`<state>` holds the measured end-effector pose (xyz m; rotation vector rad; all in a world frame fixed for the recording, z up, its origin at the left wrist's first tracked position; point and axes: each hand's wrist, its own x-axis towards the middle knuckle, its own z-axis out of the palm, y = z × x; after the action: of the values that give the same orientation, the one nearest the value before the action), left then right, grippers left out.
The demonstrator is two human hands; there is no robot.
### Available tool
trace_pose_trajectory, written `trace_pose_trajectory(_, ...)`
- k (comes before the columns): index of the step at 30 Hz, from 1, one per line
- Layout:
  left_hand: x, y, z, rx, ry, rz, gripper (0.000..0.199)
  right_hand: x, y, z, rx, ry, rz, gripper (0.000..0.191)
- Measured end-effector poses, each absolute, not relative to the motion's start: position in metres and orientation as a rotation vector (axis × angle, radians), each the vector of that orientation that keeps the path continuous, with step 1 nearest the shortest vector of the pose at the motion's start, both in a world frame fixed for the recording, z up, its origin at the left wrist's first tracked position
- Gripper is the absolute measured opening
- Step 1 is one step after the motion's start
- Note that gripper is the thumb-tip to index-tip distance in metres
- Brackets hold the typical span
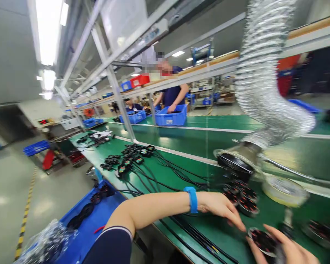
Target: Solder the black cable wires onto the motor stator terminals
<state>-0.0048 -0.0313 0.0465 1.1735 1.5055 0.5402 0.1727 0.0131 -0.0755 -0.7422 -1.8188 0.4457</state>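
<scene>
Left hand [222,207]: your fingers lie spread and flat, tips touching the motor's rim.
Right hand [286,249]: curled around the motor from below right (grip partly blurred).
Motor [262,242]: round, lying flat on the green bench [277,216], between your hands, nearer the right.
Look: silver rim, dark core, reddish windings.
Behind: more motors [243,200].

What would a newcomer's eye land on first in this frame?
The silver duct dropping from the upper right to the green bench. At the bottom, the left hand, with a blue wristband, reaches toward a round motor part held by the right hand. Black cables sprawl at centre left.
</scene>
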Motion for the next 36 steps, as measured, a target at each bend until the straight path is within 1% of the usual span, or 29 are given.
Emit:
trace_pose_trajectory(1, -0.002, -0.04, 0.048, 1.205, 1.545, 0.567, 0.023, 0.182, 0.003, -0.063, -0.739, -1.882, 0.379, 0.05)
trace_pose_trajectory(3, -0.001, -0.052, 0.049, 1.224, 1.534, 0.652, 0.022, 0.192, -0.013, -0.041, -0.739, -1.961, 0.391, 0.045)
trace_pose_trajectory(6, -0.005, -0.058, 0.047, 1.235, 1.509, 0.659, 0.035, 0.195, -0.022, -0.025, -0.791, -1.955, 0.433, 0.035)
trace_pose_trajectory(8, -0.006, -0.059, 0.046, 1.223, 1.479, 0.629, 0.045, 0.195, -0.024, -0.023, -0.801, -1.966, 0.499, 0.035)
trace_pose_trajectory(11, -0.005, -0.061, 0.049, 1.19, 1.43, 0.598, 0.052, 0.194, -0.028, -0.02, -0.766, -1.959, 0.543, 0.037)
trace_pose_trajectory(14, -0.001, -0.062, 0.055, 1.197, 1.408, 0.569, 0.05, 0.193, -0.031, -0.015, -0.666, -1.957, 0.552, 0.036)
trace_pose_trajectory(18, 0.006, -0.063, 0.057, 1.212, 1.321, 0.575, 0.04, 0.191, -0.033, -0.02, -0.53, -1.977, 0.58, 0.042)
trace_pose_trajectory(23, 0.009, -0.065, 0.043, 1.009, 1.218, 0.748, 0.033, 0.19, -0.036, -0.034, -0.472, -2.004, 0.545, 0.05)
trace_pose_trajectory(27, 0.009, -0.063, 0.029, 0.952, 1.19, 0.904, 0.038, 0.182, -0.043, -0.028, -0.481, -1.955, 0.624, 0.046)
trace_pose_trajectory(31, 0.01, -0.057, 0.026, 0.99, 1.187, 0.976, 0.047, 0.174, -0.047, -0.015, -0.494, -1.87, 0.707, 0.04)
trace_pose_trajectory(36, 0.002, -0.049, 0.038, 1.318, 1.385, 0.868, 0.053, 0.171, -0.044, -0.02, -0.603, -1.808, 0.542, 0.039)
